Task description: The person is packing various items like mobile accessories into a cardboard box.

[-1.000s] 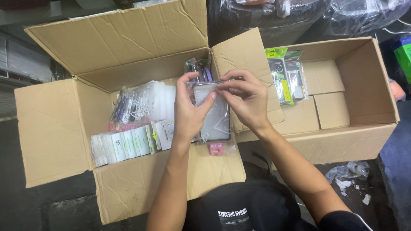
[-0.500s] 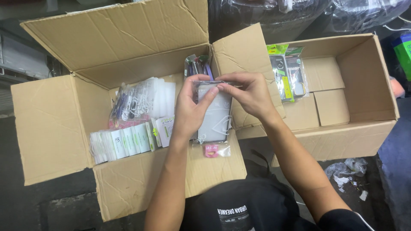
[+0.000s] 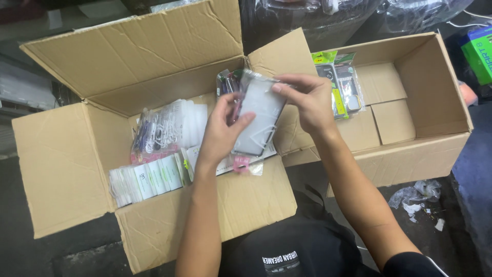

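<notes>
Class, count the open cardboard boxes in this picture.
2. The large box sits left, under the hands, holding packaged goods; the smaller box sits right, nearly empty. Others may lie out of view.

We look down from our one head camera, close above our hands, facing two open boxes (image 3: 154, 225) at twelve o'clock.

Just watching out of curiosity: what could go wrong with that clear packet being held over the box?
The clear packet is pinched only at its edges by the left hand and right hand, so it might slip into the open cardboard box. Its thin plastic could also tear.
</notes>
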